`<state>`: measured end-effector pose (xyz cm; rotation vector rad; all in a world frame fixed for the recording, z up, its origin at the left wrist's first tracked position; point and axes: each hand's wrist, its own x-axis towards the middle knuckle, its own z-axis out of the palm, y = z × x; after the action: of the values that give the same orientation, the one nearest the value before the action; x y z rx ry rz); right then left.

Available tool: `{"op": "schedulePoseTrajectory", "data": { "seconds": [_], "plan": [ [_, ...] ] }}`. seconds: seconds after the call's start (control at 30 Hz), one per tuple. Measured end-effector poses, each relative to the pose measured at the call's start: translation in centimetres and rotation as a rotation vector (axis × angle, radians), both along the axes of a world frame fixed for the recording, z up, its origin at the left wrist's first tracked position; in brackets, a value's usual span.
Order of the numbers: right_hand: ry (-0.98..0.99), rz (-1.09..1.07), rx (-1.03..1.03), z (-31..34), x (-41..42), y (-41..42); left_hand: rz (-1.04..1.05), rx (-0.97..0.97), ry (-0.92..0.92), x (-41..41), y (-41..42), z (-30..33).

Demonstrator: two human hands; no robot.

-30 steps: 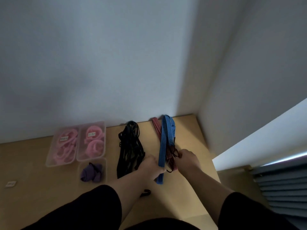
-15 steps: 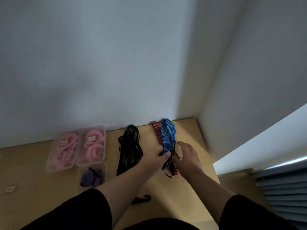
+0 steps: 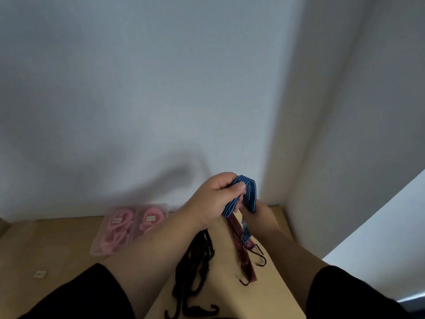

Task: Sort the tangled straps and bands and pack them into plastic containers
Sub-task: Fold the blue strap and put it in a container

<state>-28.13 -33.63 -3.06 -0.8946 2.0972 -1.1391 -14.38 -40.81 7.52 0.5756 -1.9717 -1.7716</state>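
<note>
My left hand point(image 3: 216, 199) is raised above the wooden table point(image 3: 69, 245) and pinches a folded blue striped strap point(image 3: 249, 192) at its bend. My right hand point(image 3: 262, 215) sits just under and behind the strap's right side and seems to grip its lower part. A red striped strap with black hooks point(image 3: 243, 252) lies flat below the hands. A bundle of black straps point(image 3: 195, 265) lies to its left, partly hidden by my left forearm. Two clear plastic containers point(image 3: 131, 226) at the back left hold pink bands.
White walls meet in a corner behind the table at the right. A small white label point(image 3: 40, 274) lies on the table at the left. The table's right edge runs close beside the red strap. My dark sleeves fill the bottom of the view.
The blue strap has been lifted off the table and folded into a short loop in both hands. The view has tilted, and the container with the purple item is hidden now.
</note>
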Motion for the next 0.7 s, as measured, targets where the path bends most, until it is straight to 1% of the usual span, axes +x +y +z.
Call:
{"op": "schedulePoseTrajectory", "data": {
  "seconds": [0.07, 0.17, 0.3, 0.43, 0.5, 0.6, 0.63, 0.7],
  "plan": [
    [-0.109, -0.035, -0.024, 0.7, 0.0, -0.1, 0.084, 0.006, -0.014, 0.7, -0.7, -0.5],
    [-0.198, -0.027, -0.062, 2.3, 0.1, -0.6, 0.161, 0.014, -0.092, 1.8, -1.4, -2.0],
    [-0.232, -0.086, -0.173, 5.7, 0.5, -1.5, 0.218, 0.104, -0.130, 3.2, -1.4, -4.4],
    [-0.120, -0.159, -0.244, 9.1, 1.0, -2.4, 0.246, 0.171, -0.158, 3.9, -1.0, -5.5],
    [-0.020, -0.150, -0.258, 10.8, 1.2, -2.6, 0.252, 0.213, -0.156, 4.1, -0.8, -5.9],
    [0.195, -0.038, -0.190, 12.1, 1.4, -2.8, 0.257, 0.235, -0.166, 4.7, -0.7, -6.5],
    [0.240, -0.004, -0.149, 12.3, 1.6, -2.8, 0.262, 0.243, -0.168, 4.9, -0.7, -6.7],
    [0.254, -0.006, -0.113, 12.3, 1.8, -2.9, 0.251, 0.225, -0.191, 5.5, -0.7, -6.9]
  ]
}}
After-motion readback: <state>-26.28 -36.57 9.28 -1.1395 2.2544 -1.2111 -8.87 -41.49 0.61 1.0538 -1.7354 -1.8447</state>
